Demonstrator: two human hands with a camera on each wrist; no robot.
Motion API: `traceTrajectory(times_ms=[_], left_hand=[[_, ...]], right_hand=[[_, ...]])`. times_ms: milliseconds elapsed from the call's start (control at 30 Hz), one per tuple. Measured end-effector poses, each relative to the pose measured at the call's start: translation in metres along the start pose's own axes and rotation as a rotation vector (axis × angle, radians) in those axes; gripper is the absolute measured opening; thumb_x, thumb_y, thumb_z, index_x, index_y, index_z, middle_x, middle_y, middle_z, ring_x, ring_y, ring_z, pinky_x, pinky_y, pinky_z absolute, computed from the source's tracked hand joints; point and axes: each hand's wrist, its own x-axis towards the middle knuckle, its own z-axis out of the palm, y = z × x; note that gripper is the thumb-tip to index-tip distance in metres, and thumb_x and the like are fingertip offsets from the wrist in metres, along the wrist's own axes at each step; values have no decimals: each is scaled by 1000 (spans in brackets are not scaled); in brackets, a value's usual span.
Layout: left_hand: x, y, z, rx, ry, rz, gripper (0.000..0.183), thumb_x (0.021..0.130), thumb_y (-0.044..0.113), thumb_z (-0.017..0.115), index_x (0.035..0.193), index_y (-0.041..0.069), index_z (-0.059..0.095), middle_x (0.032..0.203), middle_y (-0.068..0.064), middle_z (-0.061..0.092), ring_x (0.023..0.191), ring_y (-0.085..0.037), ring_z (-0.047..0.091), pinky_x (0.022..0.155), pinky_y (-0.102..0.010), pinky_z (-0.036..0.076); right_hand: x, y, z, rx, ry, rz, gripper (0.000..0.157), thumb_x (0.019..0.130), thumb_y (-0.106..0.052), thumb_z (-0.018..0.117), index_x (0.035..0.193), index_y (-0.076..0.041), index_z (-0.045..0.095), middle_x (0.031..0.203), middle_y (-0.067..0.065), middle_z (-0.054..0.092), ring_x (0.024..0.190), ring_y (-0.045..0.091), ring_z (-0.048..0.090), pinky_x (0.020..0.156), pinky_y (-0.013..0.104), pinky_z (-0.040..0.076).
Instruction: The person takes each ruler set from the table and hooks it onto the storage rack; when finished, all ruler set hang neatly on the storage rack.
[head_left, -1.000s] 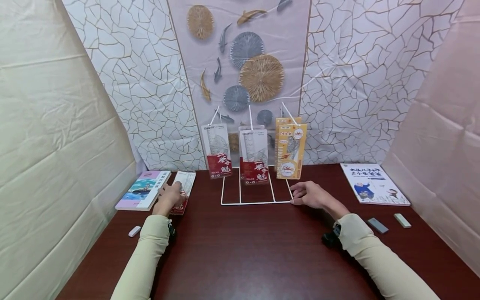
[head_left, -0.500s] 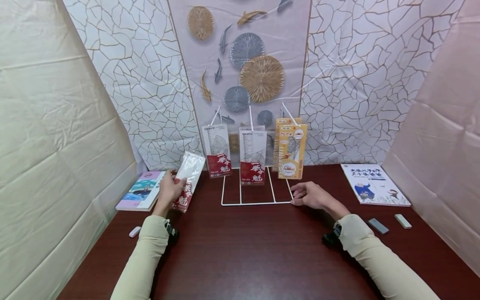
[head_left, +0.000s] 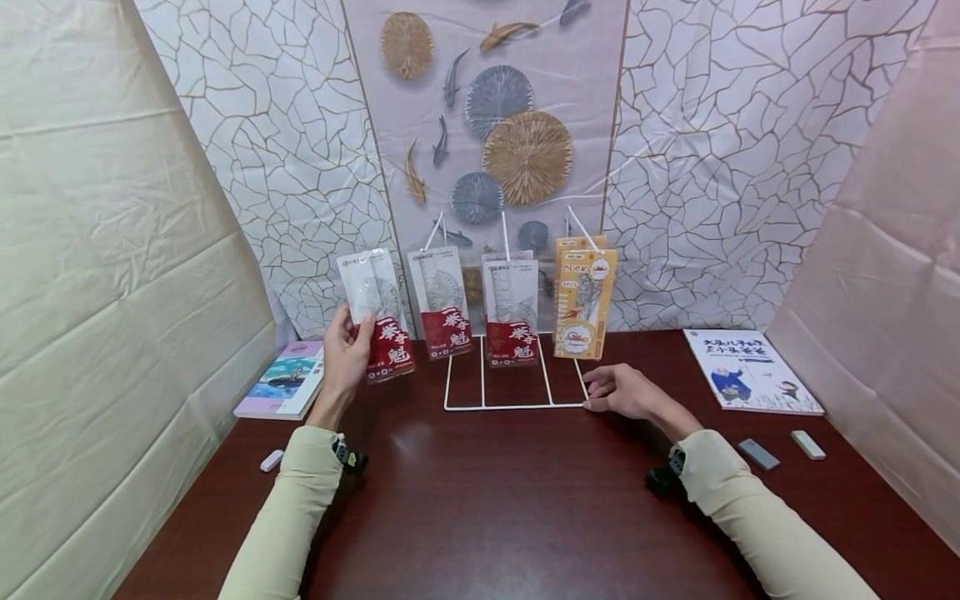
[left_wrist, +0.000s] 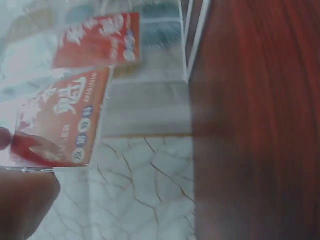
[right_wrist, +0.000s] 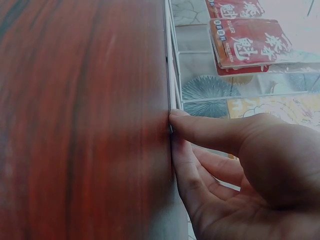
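Note:
My left hand (head_left: 347, 354) holds a clear-wrapped ruler set (head_left: 378, 317), white above and red below, by its left edge. It is raised upright, just left of another red-and-white ruler pack (head_left: 440, 302) that hangs from a prong of the white wire rack (head_left: 517, 407). More red-and-white packs (head_left: 512, 312) hang on the middle prong, and yellow duck packs (head_left: 587, 304) on the right one. With thumb and fingertips, my right hand (head_left: 622, 392) pinches the front right corner of the rack's base. In the left wrist view, the held pack (left_wrist: 60, 120) overlaps a hanging pack behind it.
A book with a sea picture (head_left: 285, 381) lies at the left, a small white eraser (head_left: 272, 460) before it. On the right are a white book (head_left: 752, 371), a grey block (head_left: 759, 454) and a pale block (head_left: 807, 444). A patterned backdrop (head_left: 300, 167) stands behind the rack.
My left hand has picked the ruler set up off the table, tilted it upright and carried it up and rightward to the hanging packs. The right hand stays at the rack's corner.

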Motion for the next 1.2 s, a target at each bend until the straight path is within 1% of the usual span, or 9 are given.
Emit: traceTrajectory(times_ms=[100, 233, 400, 533, 633, 700, 867, 1067, 1200], left_hand=[[0, 10, 11, -72, -17, 38, 36, 102, 14, 57, 137, 6, 54, 124, -20, 67, 97, -21, 69, 81, -27, 60], [-2, 16, 27, -124, -79, 85, 37, 101, 13, 60, 137, 7, 56, 123, -17, 68, 99, -18, 69, 85, -27, 59], [-8, 15, 42, -75, -186, 113, 36, 100, 14, 62, 135, 8, 58, 119, -19, 70, 96, -26, 71, 80, -30, 60], [-14, 17, 50, -57, -233, 112, 35, 100, 10, 61, 134, 5, 58, 118, -24, 70, 95, -36, 71, 78, -35, 61], [-19, 25, 53, -60, -232, 114, 33, 100, 7, 60, 132, 2, 57, 115, -27, 70, 92, -37, 71, 76, -36, 61], [-21, 29, 54, -56, -224, 111, 33, 100, 7, 59, 133, 2, 57, 113, -28, 70, 90, -32, 72, 74, -35, 62], [-18, 20, 56, -54, -207, 103, 33, 101, 15, 60, 133, 7, 56, 112, -23, 72, 83, -21, 74, 68, -34, 62], [-20, 27, 62, -75, -217, 85, 30, 101, 10, 58, 129, 0, 54, 112, -28, 71, 82, -32, 73, 66, -40, 63], [-20, 23, 66, -67, -219, 60, 29, 101, 11, 58, 128, 1, 54, 111, -27, 71, 82, -31, 73, 66, -42, 63]], right_hand=[[1, 0, 0, 4, -2, 0, 54, 87, -14, 78, 134, 5, 58, 116, 22, 68, 105, 29, 69, 86, 37, 57], [1, 1, -2, -2, -8, -4, 55, 87, -14, 78, 134, 5, 58, 116, 22, 68, 105, 29, 69, 86, 37, 58], [2, 3, -1, -7, -7, -28, 55, 87, -13, 78, 133, 6, 58, 114, 22, 69, 102, 28, 70, 83, 31, 57], [2, 5, 0, -10, -7, -42, 55, 86, -14, 78, 133, 7, 58, 112, 22, 69, 100, 27, 70, 81, 27, 57], [2, 5, 0, -10, -4, -36, 54, 86, -14, 79, 132, 6, 59, 112, 21, 69, 101, 27, 70, 81, 28, 57], [1, 5, -1, -9, -5, -36, 54, 86, -14, 79, 132, 6, 59, 112, 21, 69, 102, 27, 70, 82, 31, 58], [2, 3, -4, -5, -15, -18, 55, 87, -13, 78, 134, 6, 58, 114, 21, 69, 104, 28, 70, 85, 35, 58], [1, 4, -6, -5, -20, 17, 56, 87, -16, 79, 135, 3, 58, 116, 19, 68, 105, 26, 69, 84, 34, 58], [0, 5, -6, -3, -16, 13, 56, 87, -16, 79, 135, 4, 58, 115, 20, 68, 105, 26, 69, 84, 32, 58]])
